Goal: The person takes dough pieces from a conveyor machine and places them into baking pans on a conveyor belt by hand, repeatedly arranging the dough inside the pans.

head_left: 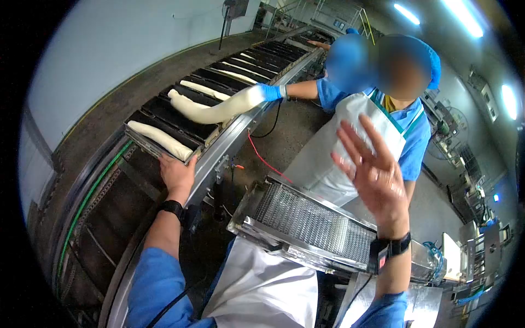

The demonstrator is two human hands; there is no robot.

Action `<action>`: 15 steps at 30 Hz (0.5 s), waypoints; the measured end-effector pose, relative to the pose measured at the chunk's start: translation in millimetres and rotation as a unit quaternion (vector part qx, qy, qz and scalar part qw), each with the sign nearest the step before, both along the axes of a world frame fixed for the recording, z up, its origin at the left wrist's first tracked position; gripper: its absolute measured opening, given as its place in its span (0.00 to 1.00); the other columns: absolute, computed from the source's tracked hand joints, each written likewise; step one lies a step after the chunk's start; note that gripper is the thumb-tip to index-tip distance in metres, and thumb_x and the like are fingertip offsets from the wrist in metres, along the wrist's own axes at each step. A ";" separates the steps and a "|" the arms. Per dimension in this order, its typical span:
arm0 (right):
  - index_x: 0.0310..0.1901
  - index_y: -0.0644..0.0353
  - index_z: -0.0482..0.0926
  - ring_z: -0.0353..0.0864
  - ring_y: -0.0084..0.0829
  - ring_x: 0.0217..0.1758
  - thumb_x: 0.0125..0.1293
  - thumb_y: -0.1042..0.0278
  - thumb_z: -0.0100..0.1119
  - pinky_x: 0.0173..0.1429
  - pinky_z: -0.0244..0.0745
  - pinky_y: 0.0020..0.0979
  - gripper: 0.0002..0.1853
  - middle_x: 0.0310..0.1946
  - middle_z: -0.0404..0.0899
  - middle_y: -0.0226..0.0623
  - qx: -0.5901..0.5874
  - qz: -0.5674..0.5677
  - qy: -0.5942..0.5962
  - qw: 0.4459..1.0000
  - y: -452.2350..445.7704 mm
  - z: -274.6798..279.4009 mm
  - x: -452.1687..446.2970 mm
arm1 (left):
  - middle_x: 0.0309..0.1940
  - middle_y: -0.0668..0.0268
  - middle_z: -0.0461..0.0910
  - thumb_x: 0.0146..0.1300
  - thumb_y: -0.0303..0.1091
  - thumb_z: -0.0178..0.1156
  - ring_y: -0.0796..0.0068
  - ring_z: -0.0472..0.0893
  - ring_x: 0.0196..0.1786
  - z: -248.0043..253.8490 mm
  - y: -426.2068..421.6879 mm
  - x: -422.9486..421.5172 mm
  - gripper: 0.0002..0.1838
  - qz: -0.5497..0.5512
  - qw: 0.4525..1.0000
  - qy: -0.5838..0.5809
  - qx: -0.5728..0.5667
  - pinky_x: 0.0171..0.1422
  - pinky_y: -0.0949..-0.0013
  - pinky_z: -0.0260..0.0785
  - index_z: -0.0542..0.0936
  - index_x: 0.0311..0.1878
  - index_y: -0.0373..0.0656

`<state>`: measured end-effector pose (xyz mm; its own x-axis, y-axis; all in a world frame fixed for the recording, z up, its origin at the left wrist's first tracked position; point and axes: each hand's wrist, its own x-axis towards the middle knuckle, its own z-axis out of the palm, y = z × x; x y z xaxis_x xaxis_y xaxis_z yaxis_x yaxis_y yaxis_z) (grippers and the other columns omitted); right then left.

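Observation:
My left hand [178, 176] is at the near side of a dark baking pan [156, 156], its fingers and thumb against the rim; part of the grip is hidden. A pale dough roll [161, 139] lies lengthwise in that pan. My right hand [372, 172] is raised in the air above a metal mesh conveyor [306, 216], palm up with fingers spread and nothing in it; the skin looks shiny. Across from me, a co-worker's blue-gloved hand [270, 92] holds one end of a long, sagging dough roll [219, 111] over the neighbouring pan [175, 117].
A line of dark pans [279, 52], several with dough strips, runs away on a long conveyor with a metal side rail [229, 134]. The co-worker, in a white apron [333, 150], stands close on the far side of the mesh conveyor. A red cable [265, 158] hangs between.

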<state>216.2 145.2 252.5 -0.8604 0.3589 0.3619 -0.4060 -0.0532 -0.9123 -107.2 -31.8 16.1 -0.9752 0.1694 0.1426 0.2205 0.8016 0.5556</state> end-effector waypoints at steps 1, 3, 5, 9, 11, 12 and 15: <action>0.74 0.62 0.47 0.51 0.45 0.77 0.54 0.65 0.70 0.74 0.58 0.46 0.51 0.74 0.50 0.53 -0.001 -0.004 -0.020 1.000 -7.3 -5.9 10.6 | 0.70 0.31 0.50 0.59 0.60 0.61 0.44 0.55 0.74 3.7 1.4 -0.5 0.57 0.007 1.000 0.000 -0.006 0.77 0.56 0.51 0.46 0.68 0.16; 0.74 0.61 0.46 0.50 0.45 0.77 0.53 0.67 0.71 0.74 0.58 0.45 0.52 0.74 0.49 0.52 -0.018 -0.044 -0.066 0.997 -14.6 -27.3 44.7 | 0.70 0.31 0.49 0.59 0.60 0.61 0.44 0.54 0.74 -0.5 0.1 0.8 0.57 0.011 1.000 -0.003 -0.016 0.77 0.56 0.51 0.46 0.68 0.16; 0.74 0.61 0.49 0.53 0.46 0.76 0.53 0.65 0.71 0.74 0.57 0.45 0.51 0.73 0.52 0.51 -0.024 -0.100 -0.092 0.990 -15.9 -60.8 89.7 | 0.70 0.31 0.49 0.59 0.60 0.61 0.43 0.54 0.74 -12.8 1.4 -9.8 0.57 0.023 1.000 0.008 0.015 0.77 0.56 0.50 0.47 0.69 0.17; 0.72 0.64 0.54 0.60 0.47 0.73 0.56 0.71 0.64 0.72 0.61 0.47 0.43 0.71 0.57 0.52 -0.104 -0.290 -0.152 0.939 -26.6 -151.0 211.3 | 0.67 0.28 0.52 0.60 0.64 0.57 0.42 0.54 0.73 -2.2 -3.7 -0.1 0.58 -0.021 1.000 -0.001 0.013 0.78 0.55 0.47 0.48 0.66 0.13; 0.72 0.64 0.55 0.64 0.46 0.70 0.58 0.74 0.57 0.70 0.65 0.45 0.38 0.69 0.60 0.53 -0.151 -0.425 -0.189 0.872 -51.1 -188.3 265.9 | 0.69 0.29 0.51 0.61 0.65 0.55 0.41 0.54 0.73 0.2 -6.1 2.1 0.57 -0.027 0.999 -0.023 0.016 0.78 0.54 0.48 0.49 0.67 0.14; 0.71 0.65 0.54 0.66 0.46 0.68 0.60 0.73 0.56 0.69 0.66 0.45 0.37 0.67 0.62 0.53 -0.189 -0.463 -0.143 0.854 -63.6 -213.0 296.9 | 0.69 0.30 0.51 0.62 0.65 0.53 0.41 0.54 0.73 -20.2 -7.3 -12.6 0.56 -0.037 0.998 0.000 0.058 0.77 0.54 0.49 0.48 0.67 0.15; 0.71 0.66 0.54 0.66 0.48 0.67 0.65 0.67 0.51 0.68 0.65 0.46 0.34 0.66 0.63 0.54 -0.240 -0.516 -0.117 0.814 -102.4 -262.1 366.8 | 0.70 0.32 0.51 0.68 0.62 0.45 0.40 0.55 0.73 -40.7 -15.2 -30.0 0.48 0.007 0.987 -0.027 0.157 0.75 0.53 0.53 0.53 0.68 0.18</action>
<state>583.1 42.7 -9.6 -0.0361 0.9858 -0.1637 -0.2796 -0.1673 -0.9454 -137.2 -46.9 -24.7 -0.9847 0.1109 0.1341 0.1738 0.5912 0.7875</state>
